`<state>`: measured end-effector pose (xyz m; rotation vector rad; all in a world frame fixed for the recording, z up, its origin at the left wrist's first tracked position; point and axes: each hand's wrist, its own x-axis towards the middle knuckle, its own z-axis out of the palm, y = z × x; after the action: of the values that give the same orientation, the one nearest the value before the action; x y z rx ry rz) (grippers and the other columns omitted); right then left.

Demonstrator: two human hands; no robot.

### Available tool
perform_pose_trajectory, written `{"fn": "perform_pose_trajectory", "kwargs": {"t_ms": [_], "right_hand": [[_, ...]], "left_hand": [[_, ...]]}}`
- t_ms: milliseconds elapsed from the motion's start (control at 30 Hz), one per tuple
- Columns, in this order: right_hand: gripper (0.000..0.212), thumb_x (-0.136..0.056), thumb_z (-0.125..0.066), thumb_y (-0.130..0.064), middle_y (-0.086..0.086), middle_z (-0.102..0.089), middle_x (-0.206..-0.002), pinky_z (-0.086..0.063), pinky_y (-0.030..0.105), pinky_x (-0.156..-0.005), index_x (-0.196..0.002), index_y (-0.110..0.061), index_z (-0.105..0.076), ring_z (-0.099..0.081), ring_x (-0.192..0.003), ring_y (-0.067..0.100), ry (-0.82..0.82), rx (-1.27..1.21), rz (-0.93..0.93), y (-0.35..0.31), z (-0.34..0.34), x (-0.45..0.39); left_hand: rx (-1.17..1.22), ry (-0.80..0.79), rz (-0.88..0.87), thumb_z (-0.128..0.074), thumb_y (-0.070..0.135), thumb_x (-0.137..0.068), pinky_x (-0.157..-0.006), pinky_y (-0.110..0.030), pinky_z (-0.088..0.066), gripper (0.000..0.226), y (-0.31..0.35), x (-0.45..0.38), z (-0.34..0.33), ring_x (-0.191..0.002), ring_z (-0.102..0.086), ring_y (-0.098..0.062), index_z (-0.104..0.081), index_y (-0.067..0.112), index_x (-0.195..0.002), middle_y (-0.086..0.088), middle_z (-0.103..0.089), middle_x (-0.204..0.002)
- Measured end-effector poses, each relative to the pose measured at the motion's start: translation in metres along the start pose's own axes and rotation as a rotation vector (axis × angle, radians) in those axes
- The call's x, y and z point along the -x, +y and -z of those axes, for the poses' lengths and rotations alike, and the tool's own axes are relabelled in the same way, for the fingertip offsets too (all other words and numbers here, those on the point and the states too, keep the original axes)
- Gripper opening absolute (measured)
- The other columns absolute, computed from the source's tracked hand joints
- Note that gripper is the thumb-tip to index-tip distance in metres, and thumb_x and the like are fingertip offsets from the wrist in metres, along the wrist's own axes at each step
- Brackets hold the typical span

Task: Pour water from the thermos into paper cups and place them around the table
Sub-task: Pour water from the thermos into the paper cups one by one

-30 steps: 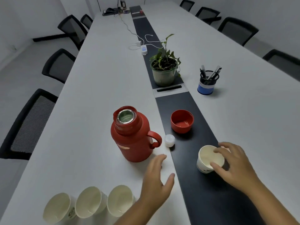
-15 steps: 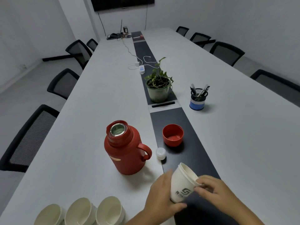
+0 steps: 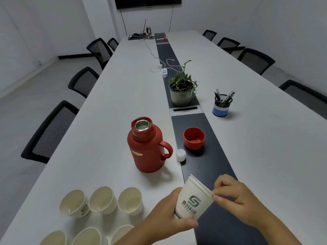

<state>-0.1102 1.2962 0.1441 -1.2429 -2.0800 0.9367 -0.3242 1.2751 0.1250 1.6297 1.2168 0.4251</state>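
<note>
A small stack of nested white paper cups [image 3: 192, 200] with a green logo is tilted in the air above the table's near end. My left hand [image 3: 166, 220] grips the stack's base. My right hand [image 3: 235, 198] pinches the rim of the top cup. The red thermos [image 3: 146, 149] stands open, without its lid, on the white table [image 3: 99, 138] beyond my hands. Its red lid cup [image 3: 194, 138] sits upturned on the dark centre strip, with a small white stopper [image 3: 181, 154] beside it. Several empty paper cups [image 3: 103, 200] stand at the near left.
A potted plant [image 3: 182, 89] and a pen holder [image 3: 222, 104] stand farther along the table. A white charger and cables [image 3: 163, 70] lie beyond the plant. Black mesh chairs [image 3: 51, 131] line both long sides.
My right hand lifted the cup stack off the dark strip and my left hand took its base. The stack now sits tilted between both hands. The camera view has tipped upward.
</note>
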Motion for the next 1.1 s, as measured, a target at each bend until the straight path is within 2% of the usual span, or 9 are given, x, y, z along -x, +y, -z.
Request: {"fn": "perform_pose_trajectory", "kwargs": {"t_ms": [167,300,433,633,700,833,900,1000,1100], "right_hand": [[0.016,-0.077,-0.052,-0.021,-0.019,-0.054,-0.085,-0.038,0.012,-0.060,-0.085,-0.026,-0.065,-0.051,-0.069,0.003,-0.003,0.023,0.092,-0.023,-0.005,0.015],[0.014,-0.077,-0.052,-0.020,-0.015,-0.053,-0.078,-0.037,0.013,-0.055,-0.077,-0.020,-0.067,-0.050,-0.062,0.006,0.055,0.041,0.091,-0.039,-0.008,0.024],[0.014,-0.079,-0.053,-0.020,-0.014,-0.054,-0.080,-0.040,0.013,-0.056,-0.080,-0.024,-0.066,-0.052,-0.066,0.006,0.095,0.050,0.040,-0.053,-0.012,0.035],[0.025,-0.084,-0.057,-0.005,-0.020,-0.055,-0.091,-0.041,0.012,-0.061,-0.090,-0.028,-0.063,-0.053,-0.076,0.004,0.064,0.095,-0.083,-0.062,-0.024,0.056],[0.022,-0.084,-0.057,-0.004,-0.008,-0.057,-0.076,-0.041,0.013,-0.061,-0.082,-0.023,-0.068,-0.053,-0.077,0.009,0.064,0.126,-0.126,-0.065,-0.026,0.061],[0.027,-0.082,-0.056,0.003,-0.007,-0.054,-0.067,-0.039,0.013,-0.056,-0.068,-0.016,-0.068,-0.052,-0.067,0.007,0.291,0.143,-0.176,-0.060,-0.002,0.073],[0.021,-0.082,-0.055,0.004,-0.004,-0.055,-0.074,-0.039,0.009,-0.054,-0.074,-0.011,-0.068,-0.052,-0.065,0.006,0.381,0.224,-0.192,-0.051,0.024,0.078],[0.013,-0.083,-0.057,-0.002,-0.003,-0.058,-0.063,-0.039,0.012,-0.052,-0.083,-0.006,-0.070,-0.052,-0.060,0.019,0.348,0.302,-0.228,-0.028,0.042,0.082],[0.019,-0.087,-0.054,-0.010,-0.006,-0.058,-0.062,-0.042,0.021,-0.055,-0.076,-0.023,-0.062,-0.054,-0.055,0.014,0.260,0.315,-0.289,-0.001,0.047,0.085]], "left_hand": [[0.016,0.013,-0.007,-0.061,0.055,-0.054,-0.078,-0.024,-0.053,0.050,0.006,0.032,-0.003,-0.088,-0.057,0.004,-0.040,0.049,-0.098,0.026,-0.056,-0.091],[0.024,0.023,-0.032,-0.061,0.052,-0.055,-0.080,-0.027,-0.054,0.049,0.010,0.044,0.001,-0.089,-0.058,0.000,-0.041,0.045,-0.099,0.021,-0.059,-0.094],[-0.012,0.011,-0.070,-0.060,0.056,-0.053,-0.073,-0.016,-0.048,0.044,0.007,0.051,0.003,-0.086,-0.056,0.007,-0.038,0.053,-0.091,0.025,-0.058,-0.091],[0.035,-0.066,-0.087,-0.061,0.054,-0.053,-0.071,-0.016,-0.049,0.048,-0.002,0.059,-0.007,-0.087,-0.058,-0.003,-0.038,0.047,-0.094,0.018,-0.057,-0.095],[0.029,-0.085,-0.098,-0.062,0.053,-0.056,-0.067,-0.014,-0.047,0.047,-0.002,0.059,-0.010,-0.086,-0.058,-0.003,-0.038,0.046,-0.096,0.020,-0.056,-0.095],[-0.073,-0.112,-0.125,-0.066,0.047,-0.058,-0.073,-0.019,-0.046,0.046,-0.009,0.057,-0.012,-0.086,-0.055,-0.002,-0.041,0.043,-0.095,0.022,-0.053,-0.092],[-0.024,-0.052,-0.071,-0.065,0.046,-0.056,-0.070,-0.017,-0.048,0.040,-0.014,0.058,-0.015,-0.082,-0.056,0.000,-0.043,0.042,-0.090,0.019,-0.055,-0.091],[0.054,0.134,-0.027,-0.062,0.045,-0.053,-0.058,-0.007,-0.043,0.039,-0.011,0.052,-0.027,-0.074,-0.055,0.002,-0.043,0.040,-0.087,0.018,-0.056,-0.087],[0.273,0.294,0.049,-0.065,0.036,-0.045,-0.064,-0.021,-0.052,0.049,-0.005,0.027,-0.046,-0.078,-0.060,-0.008,-0.047,0.031,-0.090,0.004,-0.061,-0.091]]}}
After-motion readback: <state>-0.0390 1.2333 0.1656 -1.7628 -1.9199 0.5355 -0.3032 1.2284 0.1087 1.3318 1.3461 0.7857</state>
